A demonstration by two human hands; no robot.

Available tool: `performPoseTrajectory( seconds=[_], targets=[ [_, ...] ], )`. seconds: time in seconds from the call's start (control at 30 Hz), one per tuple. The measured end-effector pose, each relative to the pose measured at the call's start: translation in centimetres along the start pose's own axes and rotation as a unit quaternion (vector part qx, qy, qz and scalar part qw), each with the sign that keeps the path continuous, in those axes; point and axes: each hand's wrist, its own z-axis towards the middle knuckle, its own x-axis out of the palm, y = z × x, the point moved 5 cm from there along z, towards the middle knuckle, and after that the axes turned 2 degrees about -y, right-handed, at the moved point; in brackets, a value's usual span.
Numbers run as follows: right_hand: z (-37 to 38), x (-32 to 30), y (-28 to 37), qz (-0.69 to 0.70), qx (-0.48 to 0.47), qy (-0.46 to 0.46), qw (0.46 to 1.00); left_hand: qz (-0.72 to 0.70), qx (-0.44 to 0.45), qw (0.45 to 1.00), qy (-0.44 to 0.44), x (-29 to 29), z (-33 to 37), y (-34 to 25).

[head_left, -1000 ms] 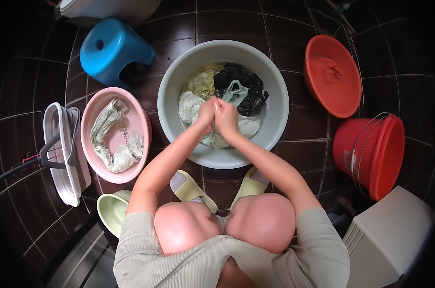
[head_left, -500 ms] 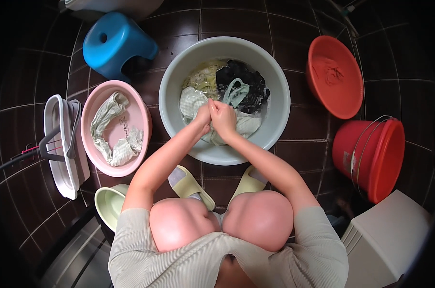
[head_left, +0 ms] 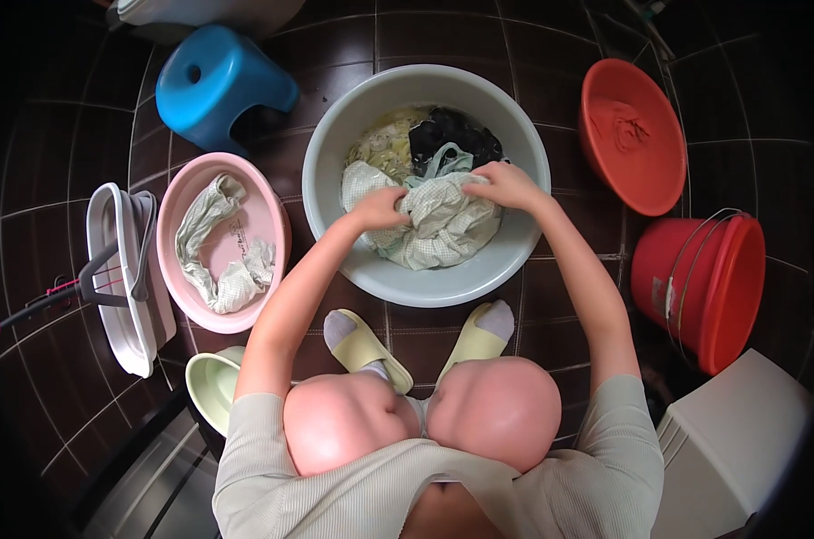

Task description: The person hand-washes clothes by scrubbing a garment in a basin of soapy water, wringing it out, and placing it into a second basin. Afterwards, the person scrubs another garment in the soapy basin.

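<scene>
At the left, a white oval plastic basin stands beside a pink oval plastic tub, which holds a twisted pale cloth strip; it sits just left of the work, probably to be within arm's reach. A blue plastic stool stands farther off. In the middle, on the dark tiled floor, a large round grey plastic tub is likely set close so both arms can bend over it. Inside, the left hand and right hand have their fingers closed on a bunched pale checked cloth, gripped on both sides perhaps to share its wet weight. A black cloth lies beyond. At the right are a red round basin and a red bucket. Dark print marks the pink tub's bottom and a small pale label the bucket's side, both illegible.
</scene>
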Motion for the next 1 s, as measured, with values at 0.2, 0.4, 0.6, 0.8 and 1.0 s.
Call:
performPoseTrajectory(
  seconds=[0.2, 0.4, 0.6, 0.8, 1.0],
  targets=[
    [-3.5, -2.3, -3.1, 0.386, -0.062, -0.251, 0.886, 0.184, 0.005, 0.98, -0.078, -0.9, -1.0, -3.2],
    [-5.1, -3.4, -0.9, 0.485, -0.043, -0.12, 0.865, 0.003, 0.054, 0.992, -0.118, -7.9, -2.5, -6.4],
    [-2.4, -2.2, -1.2, 0.151, -0.056, -0.084, 0.983, -0.192, -0.002, 0.98, 0.05, -6.4, -1.9, -5.8],
    [0.9, 3.3, -1.1, -0.091, -0.102, -0.382, 0.914, 0.242, -0.056, 0.962, -0.113, -1.7, 0.5, -2.4],
    [6.0, 8.9, 0.0, -0.259, 0.021, -0.333, 0.906, 0.412, 0.004, 0.874, -0.256, 2.1, 1.8, 0.2]
  ],
)
